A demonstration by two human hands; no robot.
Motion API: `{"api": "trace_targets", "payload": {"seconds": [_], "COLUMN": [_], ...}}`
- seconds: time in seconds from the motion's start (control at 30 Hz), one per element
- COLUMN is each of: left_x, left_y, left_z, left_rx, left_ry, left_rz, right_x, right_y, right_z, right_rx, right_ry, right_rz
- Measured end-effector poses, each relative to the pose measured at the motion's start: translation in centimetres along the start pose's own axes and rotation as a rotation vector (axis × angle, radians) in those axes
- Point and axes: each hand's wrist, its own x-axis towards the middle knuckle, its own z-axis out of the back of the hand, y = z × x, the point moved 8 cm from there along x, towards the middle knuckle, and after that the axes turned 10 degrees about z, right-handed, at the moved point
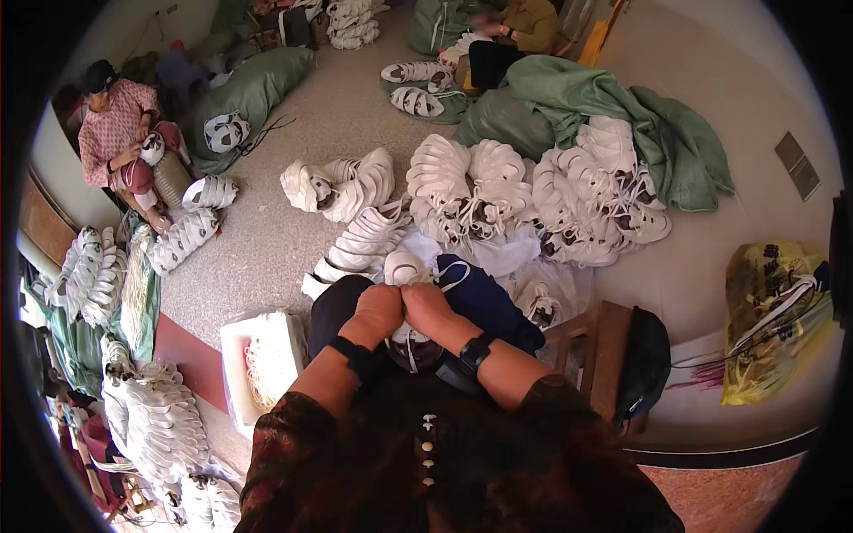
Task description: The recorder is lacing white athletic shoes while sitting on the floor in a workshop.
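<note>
Workshop, informal, shoe handwork — stock laid at ground level. Contents: white shoes (364, 238), many, in nested rows and heaps on a speckled floor (253, 195); green sacks (267, 84), bulky, several; white tub (231, 369) of pale cords (263, 369); wooden stool (609, 355), one. Occupants — person in pink top (115, 124), seated low, holding one such shoe; person in mustard top (533, 27), near further shoes.

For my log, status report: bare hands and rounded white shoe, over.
Left bare hand, right bare hand: curled together, fingertips hidden. Rounded white shoe: at both hands. Thin white lace: looped just beyond right hand.
</note>
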Motion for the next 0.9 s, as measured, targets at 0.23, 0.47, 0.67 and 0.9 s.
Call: {"api": "trace_targets", "payload": {"seconds": [0.23, 0.47, 0.67, 0.9], "left_x": [-0.1, -0.9, -0.1, -0.3], "left_y": [3.4, 4.4, 4.0, 4.1], "left_z": [-0.7, -1.1, 0.8, -0.5], "left_rx": [-0.557, -0.646, -0.606, -0.496], "left_ry": [0.053, -0.155, -0.229, -0.309], "left_rz": [-0.021, 0.014, 0.072, 0.084], "right_x": [0.2, 0.2, 0.0, -4.1], "right_y": [1.1, 2.0, 5.8, 6.2], "right_z": [-1.4, -1.6, 7.0, 29.2], "right_rx": [-0.18, -0.201, 0.573, 1.886], "right_ry": [0.128, 0.156, -0.017, -0.549], "right_rz": [0.093, 0.247, 0.317, 0.591]}}
